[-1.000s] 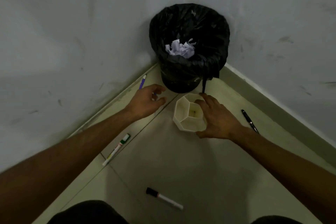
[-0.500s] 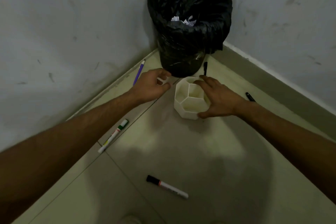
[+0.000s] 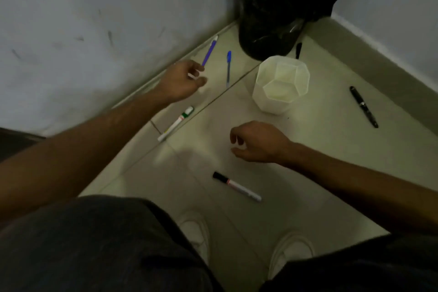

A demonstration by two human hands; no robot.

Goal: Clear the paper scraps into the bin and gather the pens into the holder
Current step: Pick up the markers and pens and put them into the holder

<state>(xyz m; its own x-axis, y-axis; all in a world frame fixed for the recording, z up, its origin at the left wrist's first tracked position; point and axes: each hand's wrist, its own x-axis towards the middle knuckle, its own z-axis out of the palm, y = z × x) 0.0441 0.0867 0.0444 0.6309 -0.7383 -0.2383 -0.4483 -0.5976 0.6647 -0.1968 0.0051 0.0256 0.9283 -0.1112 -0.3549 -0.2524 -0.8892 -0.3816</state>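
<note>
Left hand, upper centre-left of frame: fingers curled around a small white scrap. Right hand, centre: loosely curled, empty. Holder stands upper centre below bin; pens lie scattered on floor

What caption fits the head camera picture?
Two hands hover over pens scattered round an empty holder beside the bin.

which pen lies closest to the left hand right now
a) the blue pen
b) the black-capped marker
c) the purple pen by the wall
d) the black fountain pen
c: the purple pen has its lower end right at the left hand fingertips, while the other pens lie farther off on the floor.
</note>
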